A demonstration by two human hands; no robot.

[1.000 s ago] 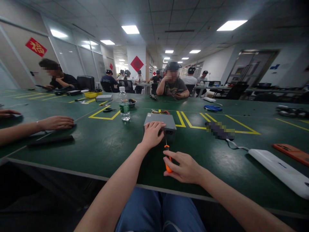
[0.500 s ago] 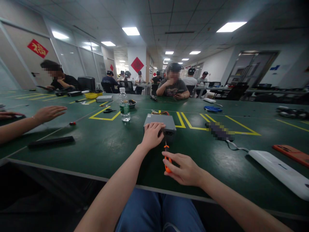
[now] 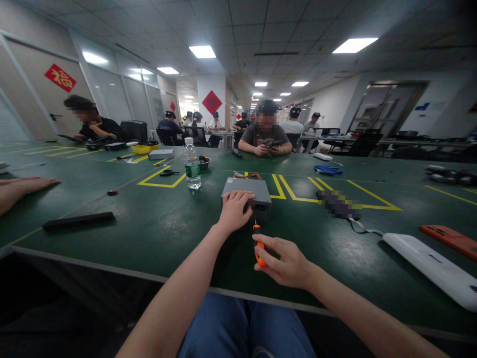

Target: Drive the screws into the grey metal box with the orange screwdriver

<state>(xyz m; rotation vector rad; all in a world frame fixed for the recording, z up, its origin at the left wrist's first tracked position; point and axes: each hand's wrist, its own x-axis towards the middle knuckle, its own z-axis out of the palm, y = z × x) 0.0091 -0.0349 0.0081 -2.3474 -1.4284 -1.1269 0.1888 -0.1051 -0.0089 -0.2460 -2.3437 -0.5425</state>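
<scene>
A grey metal box (image 3: 249, 190) lies on the green table (image 3: 156, 223) straight ahead of me. My left hand (image 3: 234, 211) rests on its near left corner, fingers curled over the top edge. My right hand (image 3: 285, 261) is closed round the orange handle of a small screwdriver (image 3: 257, 245). The thin shaft points up at the box's near face, just under its edge.
A water bottle (image 3: 192, 164) stands left of the box. A white power strip (image 3: 428, 268) and an orange phone (image 3: 449, 235) lie at the right, a black bar (image 3: 79, 220) at the left. A neighbour's hand (image 3: 22, 186) lies flat at far left. Other people sit across the table.
The neighbour's hands at the left drew back toward the table's left edge, uncovering a small red thing. My hands and the screwdriver stayed almost still.
</scene>
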